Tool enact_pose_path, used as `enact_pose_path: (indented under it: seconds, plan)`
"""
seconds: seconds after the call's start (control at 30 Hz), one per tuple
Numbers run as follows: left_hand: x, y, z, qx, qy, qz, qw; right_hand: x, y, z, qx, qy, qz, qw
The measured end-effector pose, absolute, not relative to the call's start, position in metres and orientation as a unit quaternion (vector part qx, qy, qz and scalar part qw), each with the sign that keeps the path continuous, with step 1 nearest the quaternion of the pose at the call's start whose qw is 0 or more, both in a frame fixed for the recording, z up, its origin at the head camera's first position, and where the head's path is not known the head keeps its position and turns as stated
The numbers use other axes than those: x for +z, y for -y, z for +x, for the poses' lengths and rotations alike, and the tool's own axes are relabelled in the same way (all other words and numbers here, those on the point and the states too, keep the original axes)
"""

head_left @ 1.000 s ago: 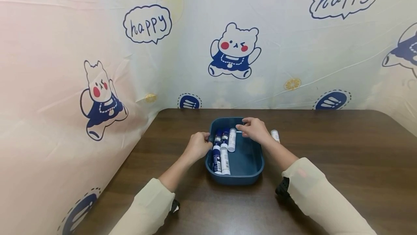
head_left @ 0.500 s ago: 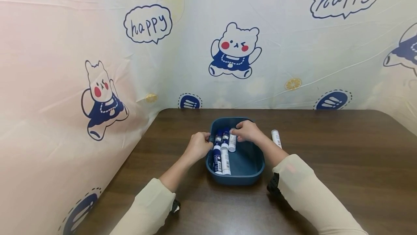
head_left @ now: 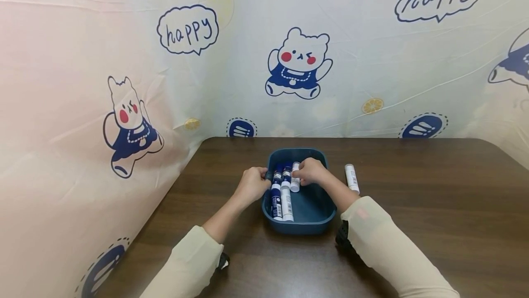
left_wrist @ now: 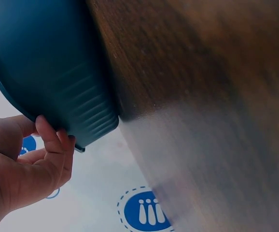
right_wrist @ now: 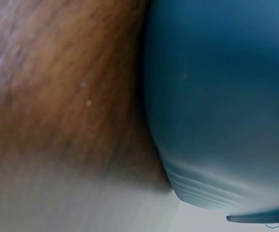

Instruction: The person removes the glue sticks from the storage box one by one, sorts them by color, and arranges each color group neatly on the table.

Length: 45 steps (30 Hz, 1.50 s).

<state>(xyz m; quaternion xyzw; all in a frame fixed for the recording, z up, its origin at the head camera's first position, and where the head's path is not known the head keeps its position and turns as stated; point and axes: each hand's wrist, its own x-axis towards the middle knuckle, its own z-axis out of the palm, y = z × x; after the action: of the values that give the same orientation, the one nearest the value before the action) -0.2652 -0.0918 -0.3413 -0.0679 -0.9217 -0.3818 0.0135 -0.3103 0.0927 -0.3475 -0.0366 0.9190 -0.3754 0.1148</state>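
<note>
A dark blue bin (head_left: pixel 301 229) stands on the table, with white glue sticks (head_left: pixel 287 204) and navy ones (head_left: pixel 276 203) lined up in two rows along its left side. My left hand (head_left: pixel 250 185) pinches the bin's left wall near the rim; in the left wrist view, its thumb and fingers curl around the bin's edge. Inside the bin, my right hand (head_left: pixel 311 172) has its fingers curled at a white glue stick (head_left: pixel 295 185) in the far row and holds its side. The right wrist view shows mostly the bin's outer wall (right_wrist: pixel 216 121), with the fingers hidden.
Another white glue stick (head_left: pixel 351 178) lies on the brown wooden table (head_left: pixel 413 206), right of the bin and close to my right forearm. A printed cloth (head_left: pixel 351 50) hangs behind the table and along its left side.
My right hand has moved left and slightly down, from the bin's far right part onto the white glue stick in the far row. My left hand keeps its place on the bin.
</note>
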Motion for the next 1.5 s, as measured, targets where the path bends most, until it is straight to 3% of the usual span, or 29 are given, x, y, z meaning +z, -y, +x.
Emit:
enact_pose_path:
  seconds: [0.6,1.27,1.5]
  plan:
    - [-0.341,0.091,-0.264,-0.386,0.921,-0.063,0.006,-0.361,-0.09,-0.311,-0.337,-0.936,-0.053,0.088]
    - [-0.341,0.092,-0.265,-0.391,0.918,-0.06,0.007,-0.356,-0.09,-0.31,-0.335,-0.935,-0.026,0.112]
    - [-0.341,0.092,-0.265,-0.388,0.919,-0.063,0.008,-0.355,-0.092,-0.31,-0.419,-0.897,0.011,0.143]
